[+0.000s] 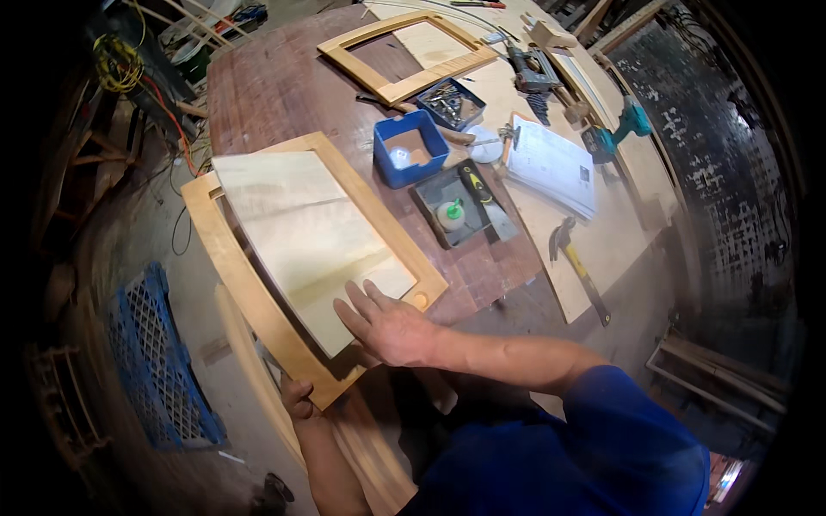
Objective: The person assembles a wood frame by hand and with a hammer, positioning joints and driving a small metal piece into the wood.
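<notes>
A wooden frame (pixel 303 371) with a curved edge lies tilted toward me, partly on the table's near left edge. Over its opening rests a pale wooden panel (pixel 301 219), askew, its left edge raised off the frame. My left hand (pixel 301 401) is closed round the frame's near lower corner. On the near end of the panel, my right hand (pixel 394 330) lies with fingers spread and stretched out; its thumb is hidden. A round lighter spot, perhaps a plug, (pixel 420 300) shows at the frame's right corner.
Right of the frame stand a blue box (pixel 409 150) and a dark tray (pixel 434 225) with a green-capped bottle and putty knife. Beyond are a second frame (pixel 353 64), clipboard papers (pixel 551 168), a hammer (pixel 578 267), a nail gun (pixel 532 73) and a drill (pixel 626 125).
</notes>
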Motion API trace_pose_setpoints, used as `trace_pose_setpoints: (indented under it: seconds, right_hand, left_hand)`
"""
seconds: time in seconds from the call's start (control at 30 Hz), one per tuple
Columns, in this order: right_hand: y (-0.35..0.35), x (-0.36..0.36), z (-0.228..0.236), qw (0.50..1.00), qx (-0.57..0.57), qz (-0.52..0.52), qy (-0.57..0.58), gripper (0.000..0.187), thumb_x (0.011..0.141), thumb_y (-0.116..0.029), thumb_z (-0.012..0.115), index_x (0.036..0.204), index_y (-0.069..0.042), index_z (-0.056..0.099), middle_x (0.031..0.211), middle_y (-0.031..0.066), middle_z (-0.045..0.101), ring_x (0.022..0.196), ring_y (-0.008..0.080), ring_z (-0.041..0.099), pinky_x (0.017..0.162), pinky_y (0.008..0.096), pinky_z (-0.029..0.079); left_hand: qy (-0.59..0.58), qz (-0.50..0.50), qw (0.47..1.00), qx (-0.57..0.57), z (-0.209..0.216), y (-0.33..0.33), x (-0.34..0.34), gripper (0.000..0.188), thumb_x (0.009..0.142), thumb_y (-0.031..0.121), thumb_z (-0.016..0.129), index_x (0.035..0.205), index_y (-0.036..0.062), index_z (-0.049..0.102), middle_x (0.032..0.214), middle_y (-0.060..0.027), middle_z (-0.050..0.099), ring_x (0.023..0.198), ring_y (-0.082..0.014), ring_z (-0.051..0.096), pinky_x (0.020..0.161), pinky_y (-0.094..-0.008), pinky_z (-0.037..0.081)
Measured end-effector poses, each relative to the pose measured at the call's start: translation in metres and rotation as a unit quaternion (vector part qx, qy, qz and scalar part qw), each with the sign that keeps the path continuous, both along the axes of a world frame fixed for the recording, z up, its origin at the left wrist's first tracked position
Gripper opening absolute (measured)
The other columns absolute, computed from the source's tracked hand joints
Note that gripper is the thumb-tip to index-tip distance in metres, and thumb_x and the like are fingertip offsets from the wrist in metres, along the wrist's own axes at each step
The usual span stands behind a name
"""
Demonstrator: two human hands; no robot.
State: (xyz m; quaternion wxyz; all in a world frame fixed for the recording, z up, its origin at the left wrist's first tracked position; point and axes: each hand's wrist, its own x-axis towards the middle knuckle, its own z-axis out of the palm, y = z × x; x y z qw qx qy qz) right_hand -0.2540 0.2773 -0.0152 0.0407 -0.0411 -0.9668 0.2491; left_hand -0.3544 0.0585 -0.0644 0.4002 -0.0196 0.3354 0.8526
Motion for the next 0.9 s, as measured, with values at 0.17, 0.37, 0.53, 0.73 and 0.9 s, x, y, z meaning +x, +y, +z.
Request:
trace_pose_setpoints:
  seconds: [0.17, 0.37, 0.53, 0.73, 0.9]
  right_hand:
    - [0.078, -0.002, 0.041, 0.973, -0.014, -0.181, 0.143, 0.017, 0.095, -0.015, 0.057, 0.089, 0.000, 0.052, 0.089, 0.0228, 0.060, 0.081, 0.0392, 0.064, 0.061, 0.0499, 0.050]
    - [0.185, 0.086, 0.062, 0.671, -0.446, -0.495, 0.326, 0.033, 0.105, -0.030, 0.040, 0.099, -0.002, 0.057, 0.091, 0.0113, 0.061, 0.078, 0.0183, 0.062, 0.062, 0.0330, 0.052]
    - [0.259, 0.196, 0.033, 0.563, -0.502, -0.505, 0.419, 0.028, 0.105, -0.024, 0.045, 0.106, 0.000, 0.058, 0.099, 0.0105, 0.063, 0.083, 0.0188, 0.062, 0.067, 0.0313, 0.052]
    - [0.314, 0.267, -0.037, 0.552, -0.505, -0.569, 0.340, 0.037, 0.105, -0.030, 0.047, 0.112, 0.004, 0.059, 0.097, 0.0114, 0.066, 0.084, 0.0184, 0.063, 0.067, 0.0308, 0.052]
    - [0.386, 0.344, -0.102, 0.600, -0.471, -0.624, 0.170, 0.045, 0.105, -0.035, 0.049, 0.116, 0.007, 0.059, 0.096, 0.0121, 0.067, 0.084, 0.0182, 0.063, 0.067, 0.0303, 0.052]
  left_hand:
    - [-0.001, -0.030, 0.999, -0.031, 0.000, -0.006, 0.003, 0.076, 0.070, 0.006, 0.067, 0.142, -0.0002, 0.044, 0.127, -0.0160, 0.060, 0.124, -0.0368, 0.059, 0.108, -0.0504, 0.049]
    - [0.170, -0.026, 0.939, -0.299, -0.040, -0.029, 0.000, 0.060, 0.084, 0.003, 0.067, 0.139, -0.0039, 0.046, 0.126, -0.0145, 0.061, 0.116, -0.0270, 0.062, 0.101, -0.0403, 0.050]
    - [0.302, -0.096, 0.829, -0.461, -0.035, -0.004, 0.000, 0.056, 0.087, 0.001, 0.066, 0.139, -0.0041, 0.046, 0.121, -0.0144, 0.063, 0.107, -0.0232, 0.063, 0.093, -0.0329, 0.051]
    - [0.234, -0.155, 0.820, -0.499, -0.013, 0.007, -0.020, 0.089, 0.086, -0.007, 0.061, 0.160, 0.0039, 0.013, 0.142, -0.0221, 0.051, 0.124, -0.0279, 0.057, 0.103, -0.0364, 0.049]
    - [0.319, -0.210, 0.776, -0.502, -0.047, -0.002, -0.054, 0.096, 0.083, 0.004, 0.074, 0.160, 0.0018, 0.015, 0.141, -0.0212, 0.054, 0.122, -0.0278, 0.058, 0.092, -0.0364, 0.055]
